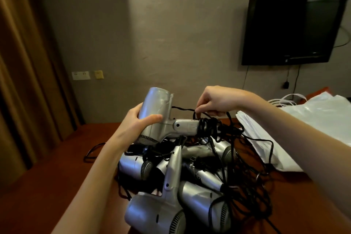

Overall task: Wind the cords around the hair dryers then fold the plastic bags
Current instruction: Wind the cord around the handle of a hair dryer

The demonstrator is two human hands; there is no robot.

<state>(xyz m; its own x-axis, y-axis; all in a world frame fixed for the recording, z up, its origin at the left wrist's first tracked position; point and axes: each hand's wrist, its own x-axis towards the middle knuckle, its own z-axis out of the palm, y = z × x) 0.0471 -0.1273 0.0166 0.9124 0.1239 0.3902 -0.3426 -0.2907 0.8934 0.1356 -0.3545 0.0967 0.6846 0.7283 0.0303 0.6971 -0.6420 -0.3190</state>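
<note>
My left hand (135,121) grips the barrel of a silver hair dryer (161,114) held up above the pile, nozzle pointing up, handle pointing right. Its black cord (207,127) is coiled several times round the end of the handle. My right hand (214,101) pinches that cord just above the coils. Below lies a heap of several more silver hair dryers (182,186) tangled in loose black cords (247,182). White plastic bags (296,125) lie to the right on the table.
The reddish-brown table (47,186) carries everything. A black cable loop (93,152) lies on the floor beyond its left edge. Brown curtains (24,81) hang at the left. A black television (290,30) is mounted on the grey wall at the right.
</note>
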